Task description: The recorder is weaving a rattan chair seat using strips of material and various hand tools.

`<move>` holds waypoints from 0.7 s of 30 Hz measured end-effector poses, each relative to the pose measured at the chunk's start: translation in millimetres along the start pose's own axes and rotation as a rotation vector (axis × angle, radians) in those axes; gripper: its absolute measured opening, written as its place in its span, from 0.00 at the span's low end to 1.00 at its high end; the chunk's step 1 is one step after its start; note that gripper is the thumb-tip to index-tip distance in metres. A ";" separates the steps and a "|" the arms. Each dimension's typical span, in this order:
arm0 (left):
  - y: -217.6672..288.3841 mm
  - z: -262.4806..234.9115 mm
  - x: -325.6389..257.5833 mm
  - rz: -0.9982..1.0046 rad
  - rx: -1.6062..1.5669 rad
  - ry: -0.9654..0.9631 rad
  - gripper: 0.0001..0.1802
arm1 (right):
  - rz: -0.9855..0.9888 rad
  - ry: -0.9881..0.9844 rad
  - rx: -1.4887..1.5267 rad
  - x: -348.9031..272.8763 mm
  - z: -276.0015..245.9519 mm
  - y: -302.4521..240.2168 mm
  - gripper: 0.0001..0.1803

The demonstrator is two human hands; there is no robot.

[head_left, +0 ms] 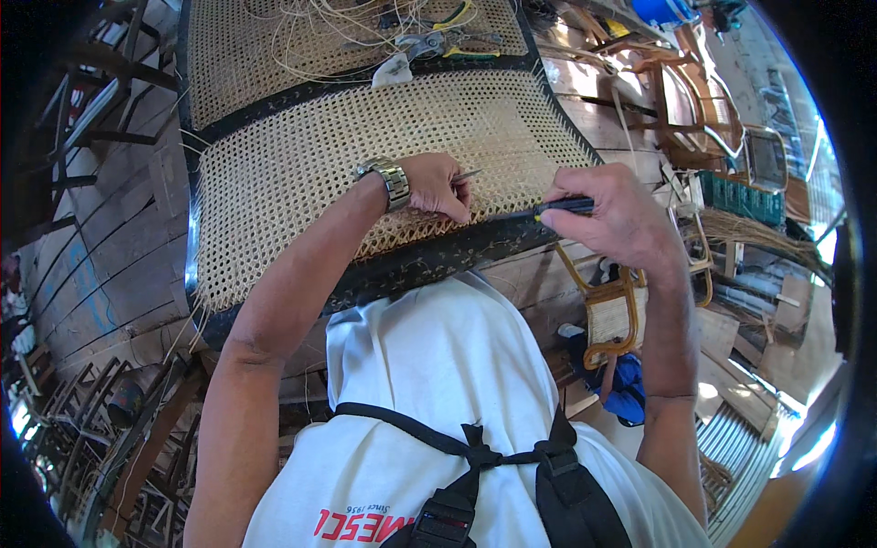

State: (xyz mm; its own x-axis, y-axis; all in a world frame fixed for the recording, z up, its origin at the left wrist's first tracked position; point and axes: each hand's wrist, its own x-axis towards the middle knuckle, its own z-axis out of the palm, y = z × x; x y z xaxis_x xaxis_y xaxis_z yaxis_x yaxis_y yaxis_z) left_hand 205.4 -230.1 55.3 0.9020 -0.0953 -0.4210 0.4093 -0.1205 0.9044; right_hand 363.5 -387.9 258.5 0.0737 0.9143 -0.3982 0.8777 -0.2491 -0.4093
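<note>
A large black frame (402, 269) filled with woven cane mesh (301, 164) lies in front of me. My left hand (440, 185), with a metal watch on the wrist, presses its fingertips onto the mesh near the frame's lower edge and pinches a thin metal pin. My right hand (614, 215) is closed around a dark-handled tool (562, 206) whose tip points left toward the left fingers, along the frame's edge.
Loose cane strands, pliers (437, 42) and a white scrap (395, 71) lie on the far part of the frame. Wooden chair frames (687, 110) and a small cane chair (614, 315) stand at the right. Wooden floorboards run at the left.
</note>
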 end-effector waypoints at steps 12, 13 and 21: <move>6.5 1.3 -1.8 -0.031 0.046 0.012 0.12 | 0.074 -0.051 0.286 2.6 30.4 29.4 0.12; 6.8 2.6 -1.1 -0.050 0.072 0.016 0.12 | 0.067 -0.044 0.250 3.6 30.7 28.5 0.12; -3.6 6.3 -1.0 0.006 0.085 0.017 0.12 | -0.082 -0.026 -0.301 20.2 51.0 -44.9 0.08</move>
State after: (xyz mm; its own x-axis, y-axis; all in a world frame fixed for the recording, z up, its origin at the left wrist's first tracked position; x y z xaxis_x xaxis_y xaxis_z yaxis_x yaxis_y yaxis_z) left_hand 202.2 -235.8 52.1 0.9068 -0.0792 -0.4140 0.3918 -0.2039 0.8972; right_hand 301.4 -374.6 227.0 -0.0117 0.9180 -0.3964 0.9813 -0.0657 -0.1810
